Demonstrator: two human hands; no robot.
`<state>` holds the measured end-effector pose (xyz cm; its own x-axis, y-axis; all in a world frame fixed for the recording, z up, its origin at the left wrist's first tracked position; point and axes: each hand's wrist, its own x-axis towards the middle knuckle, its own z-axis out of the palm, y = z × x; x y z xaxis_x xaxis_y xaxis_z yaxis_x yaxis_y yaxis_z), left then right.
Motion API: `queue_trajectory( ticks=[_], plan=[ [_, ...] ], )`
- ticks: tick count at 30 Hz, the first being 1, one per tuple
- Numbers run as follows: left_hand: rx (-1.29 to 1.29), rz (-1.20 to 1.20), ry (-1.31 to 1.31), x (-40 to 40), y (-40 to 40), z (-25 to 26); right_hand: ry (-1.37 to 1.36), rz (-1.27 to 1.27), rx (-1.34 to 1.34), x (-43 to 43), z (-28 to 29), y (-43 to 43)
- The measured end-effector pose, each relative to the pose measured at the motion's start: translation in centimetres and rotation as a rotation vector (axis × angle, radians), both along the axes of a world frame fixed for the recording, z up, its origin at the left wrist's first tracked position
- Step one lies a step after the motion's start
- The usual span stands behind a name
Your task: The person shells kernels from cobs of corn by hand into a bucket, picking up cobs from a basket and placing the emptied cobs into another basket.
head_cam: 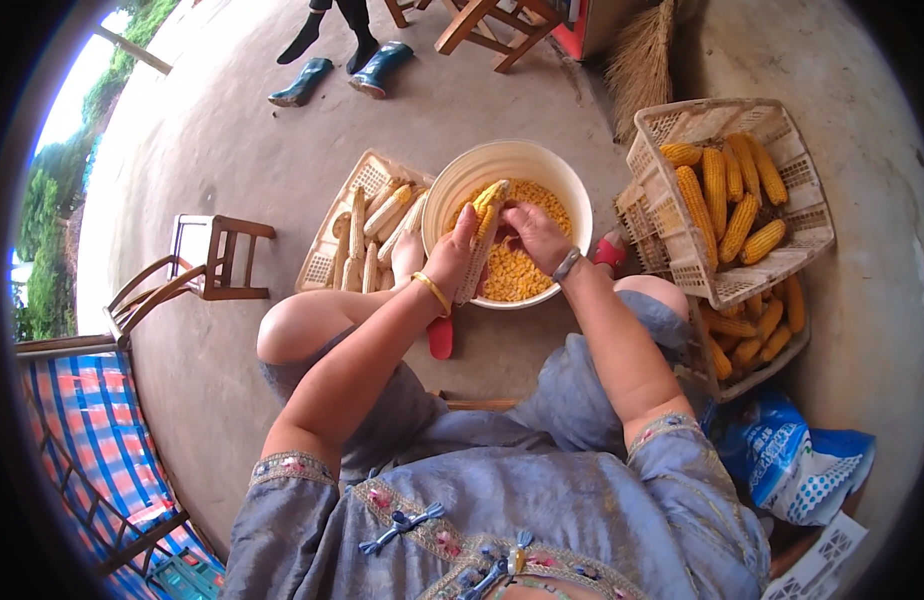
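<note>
An ear of corn [488, 214], its lower part bare of kernels, is tilted over a white plastic bucket [576, 187]. My left hand [454, 251] grips the ear, thumb laid along its side. Close to the ear's right side is my right hand [537, 234], fingers curled; its fingertips are partly hidden, so a hold on the ear cannot be told. Loose yellow kernels [516, 274] lie inside the bucket. Left of it, a shallow plastic crate [317, 255] holds several mostly stripped corn cobs [370, 264]. On the right, unshelled ears [713, 187] fill part of a tilted plastic crate [676, 217].
Below the tilted crate is another crate [762, 382] of ears. A straw broom [642, 67] leans behind it. A small wooden chair [233, 257] stands left. Blue rubber boots [379, 69] lie near another person's feet [363, 54]. A blue and white bag [784, 457] sits at lower right.
</note>
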<state>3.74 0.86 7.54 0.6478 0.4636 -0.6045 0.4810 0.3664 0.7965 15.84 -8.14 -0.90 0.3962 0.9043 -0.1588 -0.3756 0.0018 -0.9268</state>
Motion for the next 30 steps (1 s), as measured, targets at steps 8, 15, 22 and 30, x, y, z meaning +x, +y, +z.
queue_trajectory(
  ticks=[8, 15, 22, 30],
  plan=[
    [-0.071, 0.082, -0.059, -0.2, -0.3, -0.2, 0.265, -0.048, -0.056, 0.0, 2.3, 0.5],
    [-0.148, 0.046, -0.036, -0.1, 0.0, -0.7, 0.167, -0.045, 0.011, -0.1, 0.8, 1.1],
    [-0.065, 0.009, -0.023, -0.1, -0.1, 0.1, 0.105, 0.000, 0.089, 0.4, 0.9, 0.7],
    [-0.324, 0.001, -0.015, -0.3, 0.8, 0.1, -0.051, -0.015, 0.152, 0.6, 1.4, 0.6]
  ],
)
